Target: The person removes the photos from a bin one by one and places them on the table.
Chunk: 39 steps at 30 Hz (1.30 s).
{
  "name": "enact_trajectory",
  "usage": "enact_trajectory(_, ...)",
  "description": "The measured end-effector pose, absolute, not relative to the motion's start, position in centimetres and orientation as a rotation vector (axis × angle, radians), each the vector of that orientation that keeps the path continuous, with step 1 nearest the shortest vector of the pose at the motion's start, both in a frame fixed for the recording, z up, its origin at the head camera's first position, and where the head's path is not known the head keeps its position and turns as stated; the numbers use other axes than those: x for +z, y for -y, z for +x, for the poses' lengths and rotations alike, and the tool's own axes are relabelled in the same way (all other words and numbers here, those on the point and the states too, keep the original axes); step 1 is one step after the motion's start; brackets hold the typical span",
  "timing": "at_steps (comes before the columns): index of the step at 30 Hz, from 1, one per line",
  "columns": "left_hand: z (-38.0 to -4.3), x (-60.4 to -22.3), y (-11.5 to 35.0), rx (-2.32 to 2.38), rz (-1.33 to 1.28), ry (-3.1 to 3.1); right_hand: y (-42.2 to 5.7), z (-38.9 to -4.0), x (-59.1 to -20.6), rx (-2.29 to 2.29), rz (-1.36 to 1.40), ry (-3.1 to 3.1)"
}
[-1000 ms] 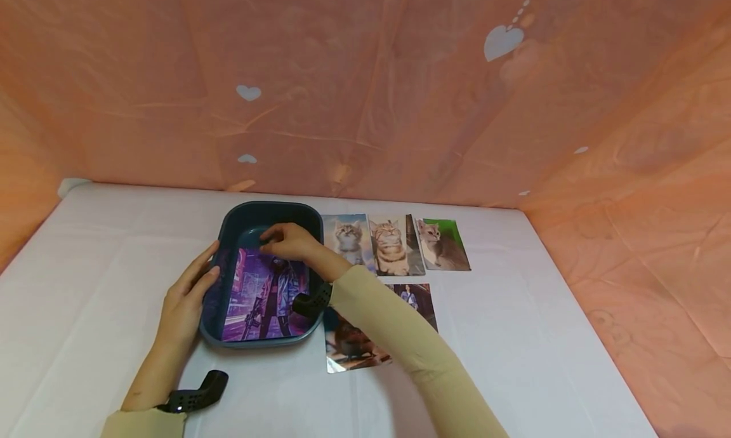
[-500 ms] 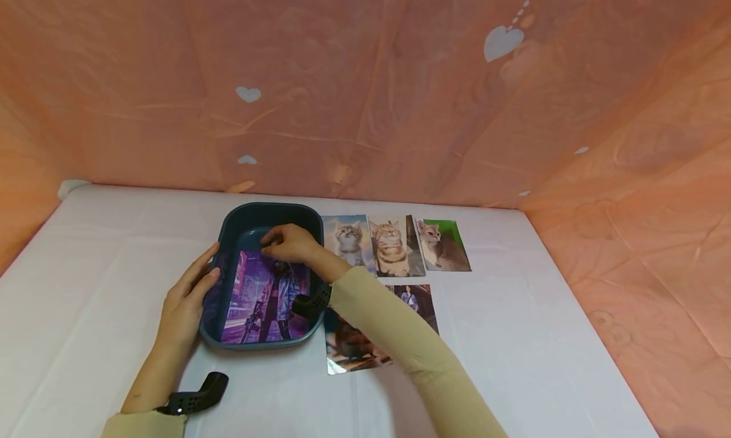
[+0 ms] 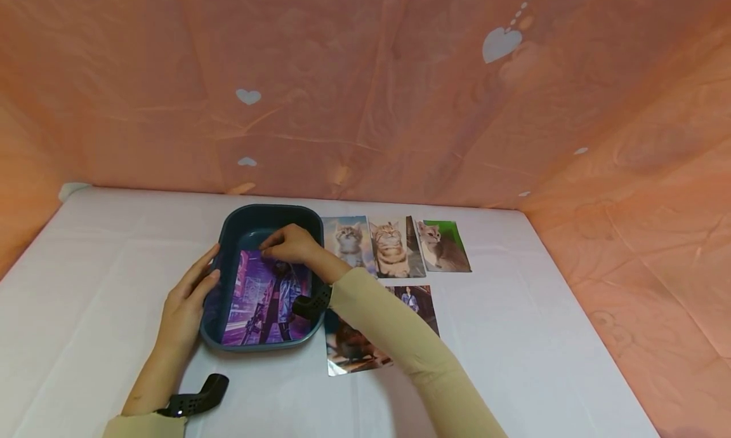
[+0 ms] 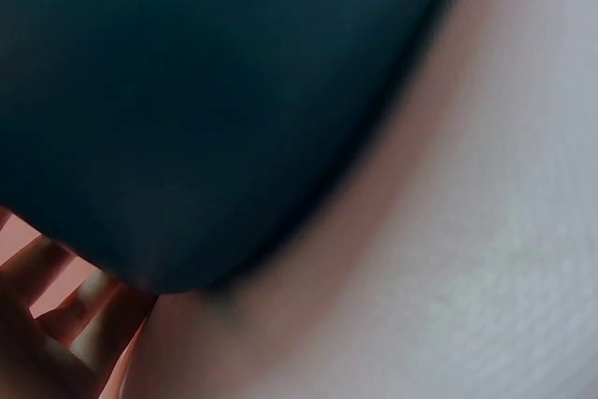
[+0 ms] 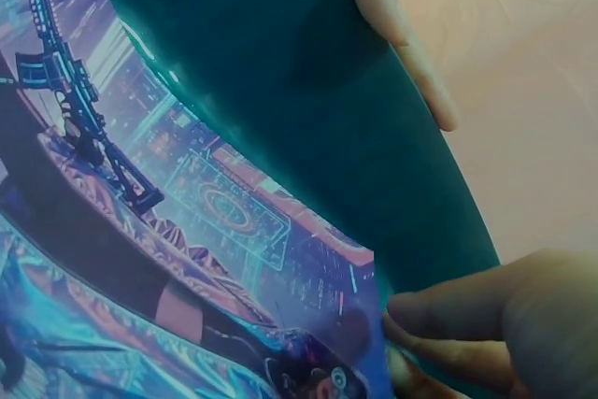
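A dark teal rectangular tub (image 3: 274, 207) stands on the white-covered table. In it lies a purple picture card (image 3: 248, 298) showing a dark-clad figure with a rifle. My right hand (image 3: 294, 244) reaches over the tub's right rim and pinches the card's far edge between thumb and fingers; the thumb (image 5: 448, 315) shows at that edge in the right wrist view. My left hand (image 3: 184, 301) rests against the tub's left side with extended fingers, which appear beside the tub's dark outer wall (image 4: 187, 137) in the left wrist view. The right wrist camera covers part of the card.
Right of the tub, three cat pictures lie in a row: a grey kitten (image 3: 348, 235), a ginger cat (image 3: 391, 247) and a cat on green (image 3: 442, 247). Nearer, more pictures (image 3: 356, 352) lie partly under the right forearm. An orange cloth (image 3: 365, 108) with hearts hangs behind.
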<state>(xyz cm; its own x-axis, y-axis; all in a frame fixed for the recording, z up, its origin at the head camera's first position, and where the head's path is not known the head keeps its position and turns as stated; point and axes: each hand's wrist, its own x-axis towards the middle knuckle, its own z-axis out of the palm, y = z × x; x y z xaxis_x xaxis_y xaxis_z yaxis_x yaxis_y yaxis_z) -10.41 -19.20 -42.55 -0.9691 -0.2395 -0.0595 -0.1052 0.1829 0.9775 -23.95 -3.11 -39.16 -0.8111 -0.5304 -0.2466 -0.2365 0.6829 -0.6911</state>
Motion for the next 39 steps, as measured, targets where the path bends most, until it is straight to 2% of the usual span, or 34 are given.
enact_trajectory(9,-10.5,-42.5,19.3,-1.917,0.353,2.347,2.4,-24.0,-38.2,-1.058,-0.64,-2.297)
enact_trajectory(17,-10.5,-42.5,19.2,-1.927,0.354,2.324,1.3,-24.6,-37.1,-0.935,-0.967,-2.266)
enact_trajectory(24,-10.5,-42.5,19.2,-1.926,0.376,2.331,0.6,-24.9,-36.4,-0.931,-1.073,-2.256)
enact_trajectory(39,-10.5,-42.6,19.1,-1.891,0.399,2.315,-0.8,-25.6,-35.6,-1.268,-0.957,-2.052)
